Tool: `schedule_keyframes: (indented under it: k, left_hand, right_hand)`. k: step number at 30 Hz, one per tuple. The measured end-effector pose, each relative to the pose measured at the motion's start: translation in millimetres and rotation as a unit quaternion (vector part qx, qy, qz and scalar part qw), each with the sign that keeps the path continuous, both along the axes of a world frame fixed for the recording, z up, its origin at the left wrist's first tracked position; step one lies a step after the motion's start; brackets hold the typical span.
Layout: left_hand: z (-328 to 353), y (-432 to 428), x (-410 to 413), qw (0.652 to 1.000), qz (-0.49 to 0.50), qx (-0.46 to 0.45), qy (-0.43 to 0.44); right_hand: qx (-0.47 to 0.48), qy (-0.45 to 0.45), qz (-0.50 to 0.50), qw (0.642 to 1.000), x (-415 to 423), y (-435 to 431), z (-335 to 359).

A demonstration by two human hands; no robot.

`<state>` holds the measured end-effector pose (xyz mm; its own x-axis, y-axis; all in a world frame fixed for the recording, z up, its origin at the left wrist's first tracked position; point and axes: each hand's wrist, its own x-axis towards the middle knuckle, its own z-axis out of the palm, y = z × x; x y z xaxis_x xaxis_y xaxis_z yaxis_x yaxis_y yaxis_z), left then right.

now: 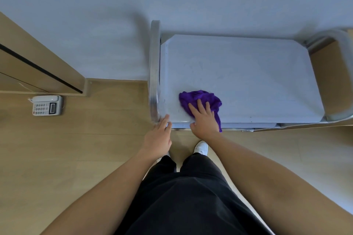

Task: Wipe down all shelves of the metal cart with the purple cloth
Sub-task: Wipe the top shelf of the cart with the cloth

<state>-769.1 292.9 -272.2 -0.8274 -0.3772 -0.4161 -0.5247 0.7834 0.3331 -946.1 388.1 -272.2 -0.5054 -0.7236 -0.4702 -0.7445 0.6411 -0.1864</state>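
Note:
The metal cart (pixel 248 74) stands against the wall, seen from above, its flat top shelf bare and faintly scuffed. A crumpled purple cloth (pixel 198 97) lies on the near left part of that shelf. My right hand (pixel 203 118) lies flat on the cloth, fingers spread, pressing it onto the shelf. My left hand (pixel 159 135) rests with its fingertips on the cart's near left corner, by the tubular handle (pixel 154 74). The lower shelves are hidden under the top one.
A white desk phone (pixel 47 105) lies on the wooden floor at left, below a wooden door frame (pixel 38 63). My legs in black trousers and a white shoe (pixel 201 147) stand just in front of the cart. A second handle (pixel 342 74) curves at the cart's right end.

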Motion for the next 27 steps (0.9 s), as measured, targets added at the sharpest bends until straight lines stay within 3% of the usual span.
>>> schedule_keyframes:
  k: [4,7,14,21,27]
  left_hand:
    - [0.1,-5.1,-0.9,1.0,0.011,-0.007,-0.004]
    - [0.5,-6.3,-1.0,1.0,0.012,0.0,-0.011]
    - [13.6,-7.0,-8.3,0.999,0.009,0.027,-0.035]
    - [19.0,-6.4,-37.9,0.999,-0.005,0.042,-0.006]
    - [22.7,-5.8,-68.4,0.999,0.014,0.027,-0.029]
  right_hand:
    - [-0.033,-0.05,0.086,0.994,38.3,-14.7,3.4]
    - [-0.052,-0.063,0.089,0.993,30.9,-15.3,3.3]
    - [-0.008,-0.062,-0.113,0.992,-21.6,1.9,4.3]
    - [-0.023,-0.051,0.084,0.995,10.7,-10.4,6.1]
    - [-0.018,-0.011,-0.031,0.999,-55.0,-6.6,-3.8]
